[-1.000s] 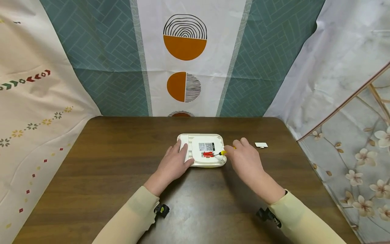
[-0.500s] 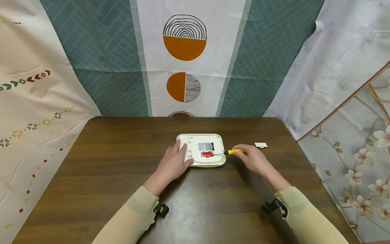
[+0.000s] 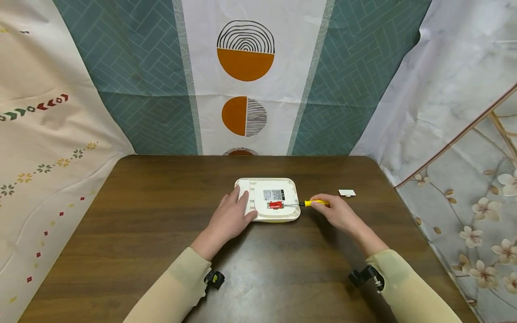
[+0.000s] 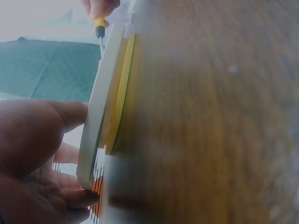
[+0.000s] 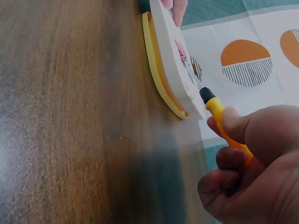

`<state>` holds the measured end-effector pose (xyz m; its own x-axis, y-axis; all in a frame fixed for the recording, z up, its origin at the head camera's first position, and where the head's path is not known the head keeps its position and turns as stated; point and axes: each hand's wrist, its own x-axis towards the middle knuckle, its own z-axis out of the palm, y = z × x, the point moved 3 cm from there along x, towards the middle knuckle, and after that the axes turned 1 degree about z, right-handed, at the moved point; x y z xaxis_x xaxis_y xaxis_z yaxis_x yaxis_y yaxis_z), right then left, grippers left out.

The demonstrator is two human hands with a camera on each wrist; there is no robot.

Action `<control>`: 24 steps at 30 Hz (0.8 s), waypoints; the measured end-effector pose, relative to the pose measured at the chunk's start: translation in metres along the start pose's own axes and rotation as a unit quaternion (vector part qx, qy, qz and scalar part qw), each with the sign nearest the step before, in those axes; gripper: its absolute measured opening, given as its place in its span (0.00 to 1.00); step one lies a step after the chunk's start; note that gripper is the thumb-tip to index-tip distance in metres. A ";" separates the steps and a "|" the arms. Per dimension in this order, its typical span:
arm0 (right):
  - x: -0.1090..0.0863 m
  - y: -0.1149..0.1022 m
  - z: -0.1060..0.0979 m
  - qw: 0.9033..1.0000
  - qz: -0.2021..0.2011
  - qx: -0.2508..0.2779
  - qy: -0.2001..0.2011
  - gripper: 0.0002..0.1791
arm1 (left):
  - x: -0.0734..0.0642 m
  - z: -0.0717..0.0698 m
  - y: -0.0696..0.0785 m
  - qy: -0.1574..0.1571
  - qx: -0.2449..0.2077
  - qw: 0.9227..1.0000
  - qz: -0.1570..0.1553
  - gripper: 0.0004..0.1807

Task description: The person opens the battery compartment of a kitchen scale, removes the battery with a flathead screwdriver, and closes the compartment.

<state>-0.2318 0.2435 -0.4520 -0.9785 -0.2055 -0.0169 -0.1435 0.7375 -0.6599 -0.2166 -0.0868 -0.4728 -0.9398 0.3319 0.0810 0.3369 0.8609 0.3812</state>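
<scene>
A white, rounded device (image 3: 262,184) lies on the table, its labelled face upward and a yellow part (image 4: 122,88) beneath it. Red batteries (image 3: 275,205) show in a small compartment below the label. My left hand (image 3: 228,217) rests across the device's left end, fingers spread and nearly straight, with the thumb near its front edge. To the right, my right hand (image 3: 339,213) pinches the yellow handle of a screwdriver (image 5: 216,109) between thumb and fingers. The thin shaft runs low over the device, and its tip meets the right end of the red batteries.
A small white cover (image 3: 347,193) with a tab lies on the brown wooden table (image 3: 161,193), right of the device. Patterned curtains (image 3: 153,89) hang behind the table and along both sides.
My right hand has moved to the right and lower, away from the device. The screwdriver now lies flatter, its tip still at the batteries. My left hand stays in place.
</scene>
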 end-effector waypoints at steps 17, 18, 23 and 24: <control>-0.027 0.013 -0.032 0.989 0.008 -0.075 0.126 0.15 | 0.000 0.000 0.000 0.000 -0.002 1.000 0.000 0.42; -0.028 0.015 -0.034 0.988 0.015 -0.079 0.131 0.16 | 0.000 0.000 0.000 0.001 -0.001 1.000 0.000 0.41; -0.033 0.024 -0.037 0.983 0.034 -0.100 0.150 0.18 | -0.001 0.000 0.000 0.000 -0.003 1.000 0.001 0.42; -0.034 0.026 -0.037 0.982 0.036 -0.102 0.154 0.18 | -0.001 0.000 0.000 -0.001 -0.003 1.000 0.000 0.42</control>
<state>-0.2075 0.2934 -0.4407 -0.9810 0.0328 0.1915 -0.0688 0.8631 -0.5004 -0.2159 -0.0871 -0.4725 -0.9394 0.3335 0.0797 0.3375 0.8581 0.3870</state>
